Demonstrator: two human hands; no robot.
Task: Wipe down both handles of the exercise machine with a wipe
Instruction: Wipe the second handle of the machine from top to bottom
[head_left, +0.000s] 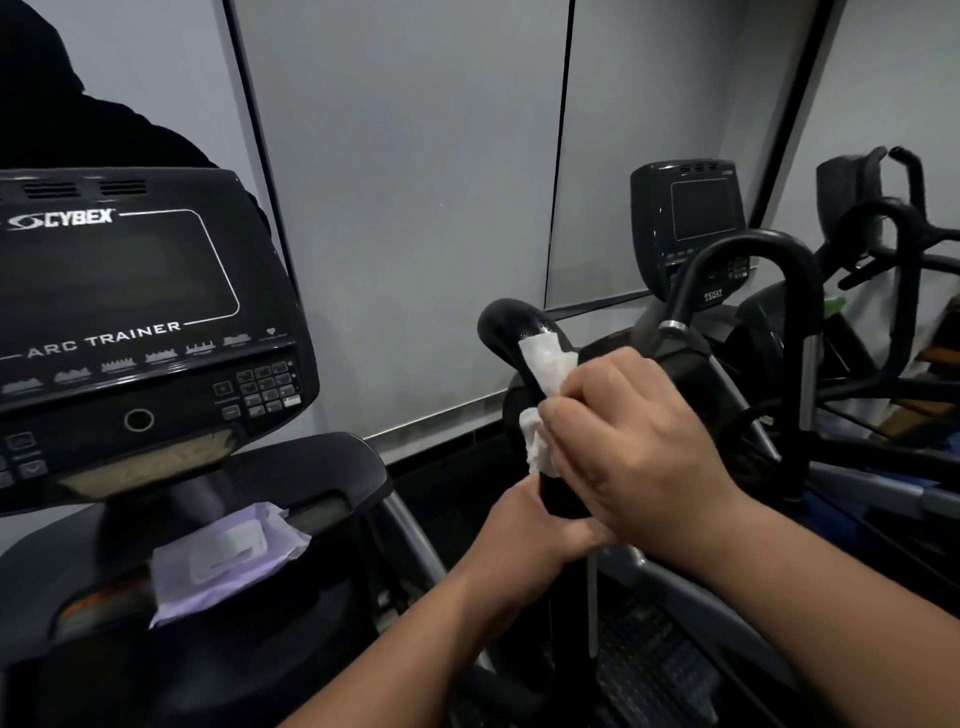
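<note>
A single wide-angle view is given, taken from head height and directed forward and somewhat downward. The hands (597, 467) and the black handle (519, 332) are seen at close range, just right of centre, with both forearms entering from the bottom edge. The Cybex console (140, 312) is cut off by the left edge and seen from slightly to its right. Grey wall panels (415, 182) fill the upper frame, their dark seams bowed by the lens. A second machine's console (696, 218) is caught further back on the right.

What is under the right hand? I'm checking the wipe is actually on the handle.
A white wipe pressed around the black handle; the part beneath the right hand is hidden.
</note>
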